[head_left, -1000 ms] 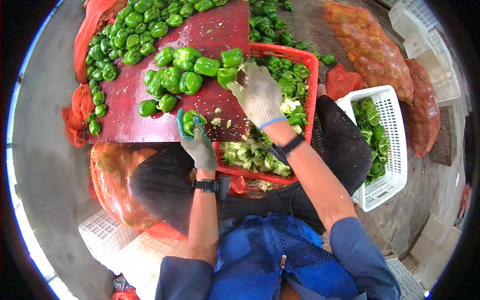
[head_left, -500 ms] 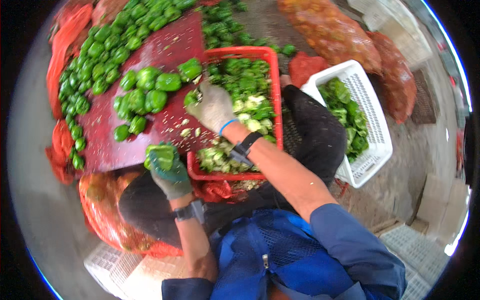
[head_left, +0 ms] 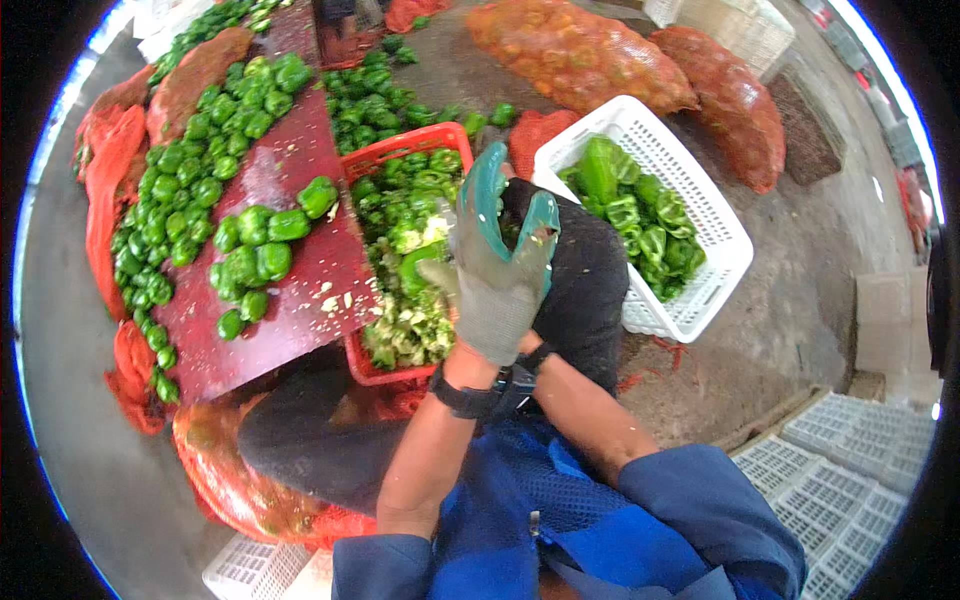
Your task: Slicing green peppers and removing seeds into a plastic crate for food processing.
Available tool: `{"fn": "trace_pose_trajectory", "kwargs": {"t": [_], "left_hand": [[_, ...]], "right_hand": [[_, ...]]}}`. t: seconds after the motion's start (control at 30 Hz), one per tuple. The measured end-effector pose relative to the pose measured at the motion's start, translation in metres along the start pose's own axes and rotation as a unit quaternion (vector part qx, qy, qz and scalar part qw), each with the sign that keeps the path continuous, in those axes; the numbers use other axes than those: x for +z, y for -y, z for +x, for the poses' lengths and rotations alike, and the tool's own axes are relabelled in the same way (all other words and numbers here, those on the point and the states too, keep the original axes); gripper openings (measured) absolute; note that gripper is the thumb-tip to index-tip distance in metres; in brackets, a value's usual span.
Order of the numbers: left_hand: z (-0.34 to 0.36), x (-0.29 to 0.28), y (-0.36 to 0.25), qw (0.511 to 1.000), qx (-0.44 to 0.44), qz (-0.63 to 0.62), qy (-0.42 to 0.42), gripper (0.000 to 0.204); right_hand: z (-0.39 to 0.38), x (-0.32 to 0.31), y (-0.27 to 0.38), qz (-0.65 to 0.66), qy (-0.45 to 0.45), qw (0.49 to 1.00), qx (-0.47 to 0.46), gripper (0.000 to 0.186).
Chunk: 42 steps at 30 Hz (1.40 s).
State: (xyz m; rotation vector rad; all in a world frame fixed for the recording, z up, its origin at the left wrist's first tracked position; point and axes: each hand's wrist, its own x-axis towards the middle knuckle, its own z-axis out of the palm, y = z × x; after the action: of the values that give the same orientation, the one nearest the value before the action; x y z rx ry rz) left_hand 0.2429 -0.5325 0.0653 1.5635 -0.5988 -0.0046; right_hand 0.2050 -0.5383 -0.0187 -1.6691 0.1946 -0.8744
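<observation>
My left hand (head_left: 497, 290), in a grey glove with green-coated fingers, is raised over the right side of the red crate (head_left: 458, 135). Its fingers are spread, and nothing shows in its grip. Behind it, my right hand (head_left: 440, 278) is almost wholly hidden; a grey glove finger shows over the crate, close to a green pepper piece (head_left: 418, 270). The crate contains pepper cores and pale seedy scraps. A bright pepper half (head_left: 600, 170) is at the near-left part of the white crate (head_left: 735, 235), above other cut peppers (head_left: 650, 230).
Whole green peppers (head_left: 245, 265) lie on the red board (head_left: 300, 290), with a larger heap along its left. Filled mesh sacks (head_left: 580, 55) lie at the back, and another (head_left: 240, 480) sits beside my left knee. White crates (head_left: 840, 470) stand at lower right.
My left hand has swung right and up from the board, its fingers opening and the pepper piece leaving it. My right hand has moved behind it. The view has shifted right.
</observation>
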Motion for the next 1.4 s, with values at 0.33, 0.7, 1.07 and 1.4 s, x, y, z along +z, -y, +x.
{"fn": "trace_pose_trajectory", "kwargs": {"t": [0.33, 0.7, 1.07, 1.4], "left_hand": [[-0.087, -0.140, 0.077, 0.967, -0.166, -0.169, -0.094, 0.064], [-0.111, -0.198, 0.081, 0.947, -0.162, -0.096, -0.259, 0.064], [-0.099, -0.261, 0.156, 0.849, -0.157, 0.438, -0.250, 0.066], [-0.113, -0.249, 0.155, 0.927, -0.078, -0.015, -0.367, 0.068]], "right_hand": [[0.009, 0.024, -0.034, 0.373, 0.248, 0.784, 0.429, 0.042], [-0.003, 0.116, -0.034, 0.121, 0.402, 0.823, 0.381, 0.062], [0.001, 0.110, -0.028, -0.040, 0.421, 0.863, 0.275, 0.024], [-0.025, 0.140, -0.029, -0.218, 0.412, 0.885, -0.002, 0.021]]}}
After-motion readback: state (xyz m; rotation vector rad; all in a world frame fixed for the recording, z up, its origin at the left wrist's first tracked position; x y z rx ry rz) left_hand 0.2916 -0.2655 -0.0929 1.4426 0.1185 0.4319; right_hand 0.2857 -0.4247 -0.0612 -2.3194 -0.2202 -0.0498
